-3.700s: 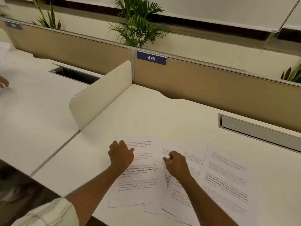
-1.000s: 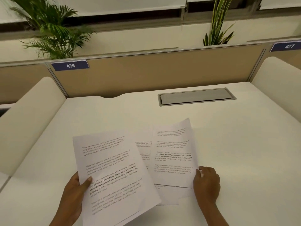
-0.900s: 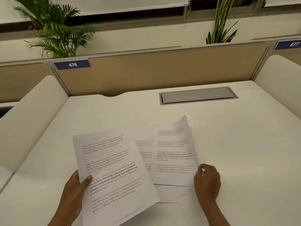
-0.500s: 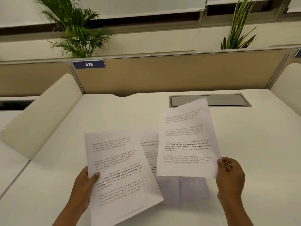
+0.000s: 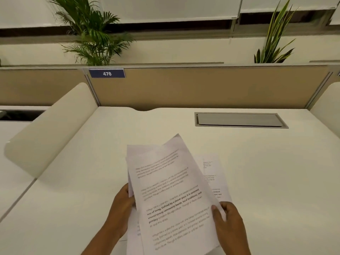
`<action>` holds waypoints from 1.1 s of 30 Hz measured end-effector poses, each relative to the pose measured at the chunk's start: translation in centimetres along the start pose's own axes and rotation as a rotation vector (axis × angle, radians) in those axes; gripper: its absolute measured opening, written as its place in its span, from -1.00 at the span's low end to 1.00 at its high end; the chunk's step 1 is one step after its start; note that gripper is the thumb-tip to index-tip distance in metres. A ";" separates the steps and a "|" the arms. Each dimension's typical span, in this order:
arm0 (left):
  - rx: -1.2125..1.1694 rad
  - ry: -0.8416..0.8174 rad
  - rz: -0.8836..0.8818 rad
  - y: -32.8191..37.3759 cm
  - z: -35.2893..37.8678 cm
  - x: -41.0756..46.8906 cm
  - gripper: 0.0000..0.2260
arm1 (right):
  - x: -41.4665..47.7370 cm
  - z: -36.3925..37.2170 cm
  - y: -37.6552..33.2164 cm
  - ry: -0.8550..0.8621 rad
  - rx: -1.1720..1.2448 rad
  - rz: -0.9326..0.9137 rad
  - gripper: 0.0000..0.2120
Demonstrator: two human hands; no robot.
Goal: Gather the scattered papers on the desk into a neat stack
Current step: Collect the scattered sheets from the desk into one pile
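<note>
The printed sheets (image 5: 171, 196) are being held up over the near edge of the worktop (image 5: 266, 172), the top page tilting and overlapping another behind it. The left hand (image 5: 119, 212) is gripping their left edge, its fingers hiding behind the paper; the right hand (image 5: 229, 223) is pinching the lower right edge, thumb on top. Their lower corners are running out of view. One more sheet (image 5: 215, 173) is lying flat on the worktop just right of them, mostly covered, its text too small to read. Further back a grey cable hatch (image 5: 239, 120) is sitting flush in the white surface, a tan partition (image 5: 202, 87) is carrying a blue tag reading 476 (image 5: 107, 73), and plants (image 5: 92, 34) are rising behind it
</note>
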State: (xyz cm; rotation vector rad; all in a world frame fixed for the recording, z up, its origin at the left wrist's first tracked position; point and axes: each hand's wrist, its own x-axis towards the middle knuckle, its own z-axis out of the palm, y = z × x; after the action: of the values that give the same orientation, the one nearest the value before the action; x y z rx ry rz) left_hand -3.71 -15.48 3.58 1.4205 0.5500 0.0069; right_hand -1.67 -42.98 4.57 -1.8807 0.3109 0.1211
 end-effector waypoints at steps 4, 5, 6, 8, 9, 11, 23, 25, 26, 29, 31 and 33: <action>-0.048 0.039 -0.018 -0.2 1.4 -0.5 -0.77 | -0.2 -0.5 0.0 -0.041 -0.038 0.076 -0.91; -0.067 0.055 -0.015 -0.2 1.6 -0.5 -0.80 | -0.3 -0.7 0.1 -0.043 -0.035 0.091 -0.89; -0.082 0.070 -0.013 -0.3 1.9 -0.6 -0.83 | -0.4 -0.8 0.2 -0.040 -0.030 0.104 -0.88; -0.096 0.092 -0.026 -0.2 2.5 -0.6 -0.85 | -0.6 -0.9 0.3 -0.029 -0.012 0.131 -0.85; -0.094 0.101 -0.033 -0.2 2.8 -0.6 -0.84 | -0.8 -0.8 0.4 -0.022 0.002 0.144 -0.84; -0.068 0.131 -0.057 0.0 3.5 -0.4 -0.78 | -1.0 -0.8 0.5 -0.023 0.030 0.175 -0.79; 0.060 -0.048 0.085 -1.4 7.9 0.4 -0.77 | 0.2 -3.6 1.4 -0.207 -0.303 0.210 -0.57; 0.190 0.095 0.058 -2.2 7.8 1.4 -0.78 | 0.6 -4.4 1.7 -0.126 -0.294 0.252 -0.56; 0.307 0.171 0.059 -2.6 7.4 2.0 -0.79 | 0.8 -4.9 1.7 -0.091 -0.290 0.264 -0.57; 0.741 0.301 0.001 -3.3 6.1 4.0 -0.56 | 0.9 -6.2 1.9 -0.008 -0.279 0.245 -0.62; 0.935 0.313 -0.104 -3.5 5.5 4.9 -0.35 | 0.9 -6.9 2.2 0.038 -0.269 0.224 -0.66; 1.060 0.308 -0.165 -3.5 5.4 5.5 -0.27 | 0.8 -7.3 2.5 0.069 -0.252 0.222 -0.68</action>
State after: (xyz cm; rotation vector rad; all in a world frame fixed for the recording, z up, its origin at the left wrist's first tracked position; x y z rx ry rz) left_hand 1.96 -19.36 -1.40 2.4176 1.0033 -0.2320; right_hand -2.10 -50.79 4.46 -2.0974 0.5740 0.2560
